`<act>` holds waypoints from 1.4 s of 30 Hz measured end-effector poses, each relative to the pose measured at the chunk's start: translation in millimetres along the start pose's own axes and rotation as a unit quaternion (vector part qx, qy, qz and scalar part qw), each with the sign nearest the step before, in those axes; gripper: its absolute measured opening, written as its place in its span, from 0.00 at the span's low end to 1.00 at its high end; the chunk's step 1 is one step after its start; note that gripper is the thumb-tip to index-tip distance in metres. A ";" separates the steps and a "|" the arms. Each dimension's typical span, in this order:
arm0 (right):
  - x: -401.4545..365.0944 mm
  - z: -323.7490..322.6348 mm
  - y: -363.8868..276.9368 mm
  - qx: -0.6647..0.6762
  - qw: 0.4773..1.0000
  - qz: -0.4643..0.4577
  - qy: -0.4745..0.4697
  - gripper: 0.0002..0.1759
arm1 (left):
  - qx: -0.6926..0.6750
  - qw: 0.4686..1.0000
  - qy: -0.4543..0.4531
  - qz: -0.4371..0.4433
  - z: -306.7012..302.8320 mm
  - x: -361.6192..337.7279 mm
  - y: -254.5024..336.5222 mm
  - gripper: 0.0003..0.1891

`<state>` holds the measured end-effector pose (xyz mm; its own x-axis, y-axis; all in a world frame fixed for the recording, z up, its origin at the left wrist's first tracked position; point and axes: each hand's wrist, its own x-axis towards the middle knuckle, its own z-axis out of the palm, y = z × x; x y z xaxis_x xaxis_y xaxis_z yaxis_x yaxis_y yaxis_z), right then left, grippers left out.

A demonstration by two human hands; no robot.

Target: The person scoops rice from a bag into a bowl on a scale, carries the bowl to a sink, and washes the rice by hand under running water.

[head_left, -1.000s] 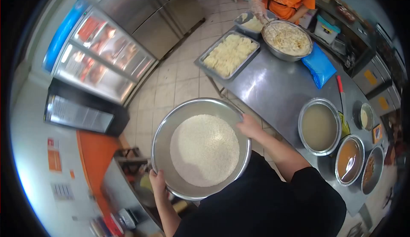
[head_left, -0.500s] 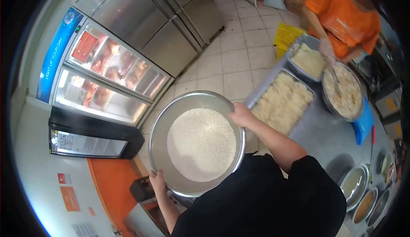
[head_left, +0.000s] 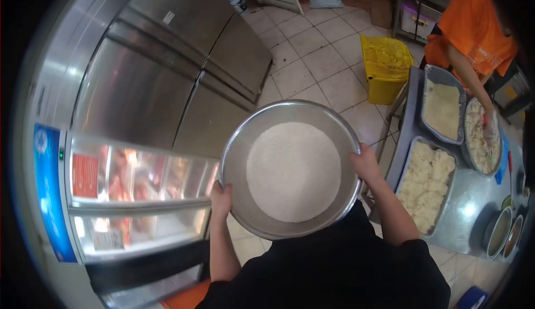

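A wide metal bowl (head_left: pixel 237 142) is held up in front of my body, between both hands. Pale grains, like rice, (head_left: pixel 293 172) fill its bottom in a round, level layer. My left hand (head_left: pixel 221 198) is closed on the rim at the left side, thumb over the edge. Across from it, my right hand (head_left: pixel 365 164) grips the rim at the right. Fingers under the bowl are partly hidden by its wall.
Steel fridges (head_left: pixel 134 86) and a lit glass-door display fridge (head_left: pixel 139 197) line the left. On the right, a steel table (head_left: pixel 451 228) bears trays of pale dough-like food (head_left: pixel 428 183). A yellow bin (head_left: pixel 384 89) stands beyond. One co-worker in orange (head_left: pixel 479 36) reaches into a basin (head_left: pixel 484 136).
My view has turned left, and the bowl, still in both hands, now sits farther right in view. More of the floor and the yellow bin shows. The co-worker's hand has moved deeper into the basin.
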<state>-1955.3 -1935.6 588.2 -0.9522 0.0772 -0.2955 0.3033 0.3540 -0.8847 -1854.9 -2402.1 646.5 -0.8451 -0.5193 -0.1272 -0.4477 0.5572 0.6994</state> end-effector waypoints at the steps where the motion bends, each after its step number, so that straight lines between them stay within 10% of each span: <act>1: 19.4 6.9 -1.8 0.025 0.999 0.033 0.019 0.23 | 0.056 0.998 -0.024 -0.005 8.1 39.2 11.8 0.13; 18: 475.3 98.3 -206.2 0.035 0.996 0.024 0.074 0.19 | -0.096 0.990 -0.081 0.065 125.7 588.7 130.2 0.13; 30: 658.8 96.4 -280.1 0.239 0.911 0.060 0.330 0.20 | 0.106 0.912 -0.291 0.268 269.5 934.0 493.2 0.22; 37: 897.6 56.1 -304.3 0.233 0.913 0.069 0.329 0.21 | 0.100 0.910 -0.291 0.278 405.4 1129.5 575.2 0.26; 42: 1099.2 40.4 -365.1 0.203 0.936 0.068 0.279 0.16 | 0.065 0.955 -0.235 0.169 365.4 1239.0 611.8 0.26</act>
<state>-3111.3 -2017.6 571.9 -0.7401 0.6111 -0.2807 0.3036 -0.0688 -0.9503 -3282.6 -2467.7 659.7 -0.9720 0.0360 -0.2322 -0.1321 0.7335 0.6667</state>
